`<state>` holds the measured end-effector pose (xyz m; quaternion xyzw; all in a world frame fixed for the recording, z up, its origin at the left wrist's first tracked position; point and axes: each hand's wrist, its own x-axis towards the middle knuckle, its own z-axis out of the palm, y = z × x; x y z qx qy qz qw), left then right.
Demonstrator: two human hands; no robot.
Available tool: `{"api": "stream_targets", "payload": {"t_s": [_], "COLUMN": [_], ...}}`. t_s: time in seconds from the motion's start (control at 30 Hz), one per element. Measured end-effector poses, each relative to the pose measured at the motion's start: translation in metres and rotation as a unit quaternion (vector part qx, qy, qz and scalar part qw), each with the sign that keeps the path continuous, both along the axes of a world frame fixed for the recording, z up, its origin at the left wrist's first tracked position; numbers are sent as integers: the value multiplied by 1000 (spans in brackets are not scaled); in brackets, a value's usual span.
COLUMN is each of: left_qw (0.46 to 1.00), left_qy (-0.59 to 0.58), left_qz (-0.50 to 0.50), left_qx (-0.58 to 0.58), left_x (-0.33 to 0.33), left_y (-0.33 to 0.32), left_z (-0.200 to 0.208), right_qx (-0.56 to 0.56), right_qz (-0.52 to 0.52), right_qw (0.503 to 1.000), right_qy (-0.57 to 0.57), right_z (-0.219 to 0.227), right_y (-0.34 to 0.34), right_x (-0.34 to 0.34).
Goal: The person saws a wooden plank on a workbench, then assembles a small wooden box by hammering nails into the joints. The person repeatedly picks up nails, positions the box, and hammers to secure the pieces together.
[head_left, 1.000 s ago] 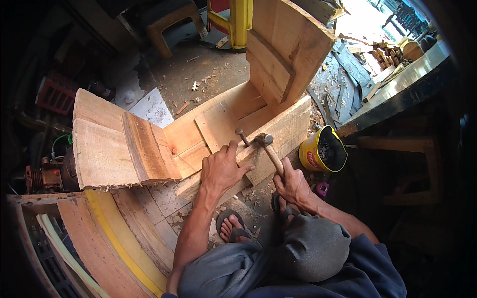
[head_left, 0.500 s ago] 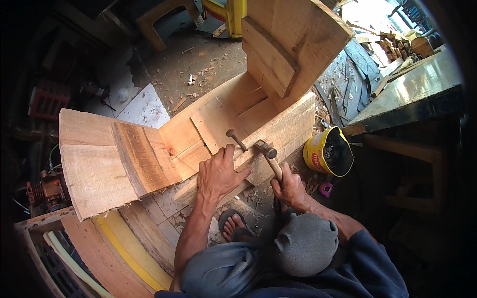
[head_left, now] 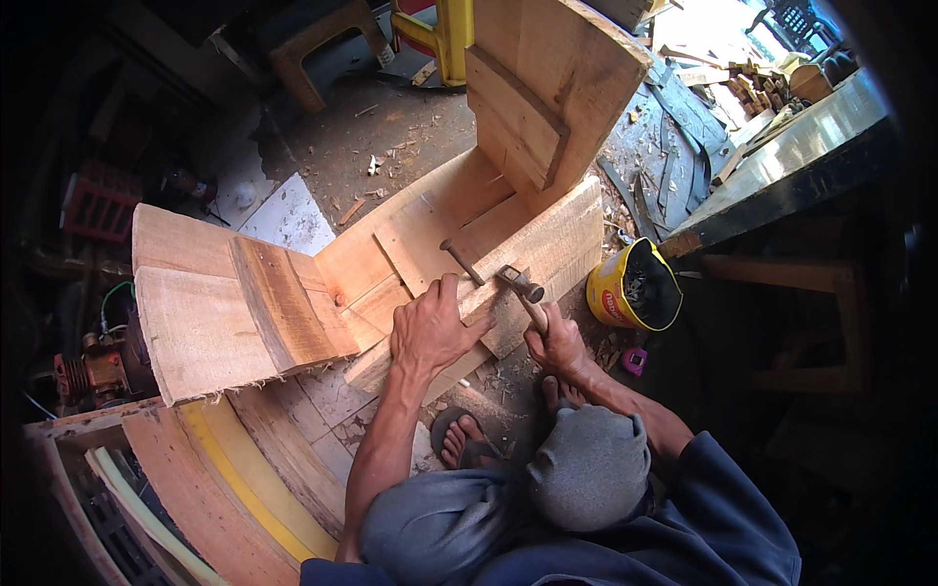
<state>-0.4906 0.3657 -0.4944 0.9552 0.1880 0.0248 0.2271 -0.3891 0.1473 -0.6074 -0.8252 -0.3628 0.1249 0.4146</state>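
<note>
My right hand is wrapped round the wooden handle of a hammer, whose metal head is just over the edge of a thick wooden plank. My left hand grips that plank, fingers over its far side and thumb stretched along the near side. Close to the left fingertips, a thick, rusty, nail-like metal pin with a wide head leans up and left from the plank's edge. The plank belongs to a trough-like wooden piece with a curved left end and a tall right panel.
A yellow bucket with dark contents stands on the right, near a pink tape measure. Farther right is a bench. Curved boards lie at lower left, beside a red-brown machine. Wood chips litter the floor.
The whole view has shifted slightly, and my other foot now shows beside the knee. Both hands keep their grips, with the hammer head still close to the pin.
</note>
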Motion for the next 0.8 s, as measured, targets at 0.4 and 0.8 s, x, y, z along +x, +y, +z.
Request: {"api": "stream_targets", "payload": {"t_s": [0.4, 0.8], "left_qw": [999, 1000], "left_qy": [-24, -11], "left_qz": [18, 15], "left_qx": [16, 16], "left_x": [-7, -10], "left_y": [-11, -16], "left_z": [0, 4], "right_qx": [-176, -88], "right_qz": [45, 27], "right_qw": [980, 992], "right_qy": [86, 81], "right_z": [127, 65], "right_y": [-2, -12], "right_x": [4, -2]}}
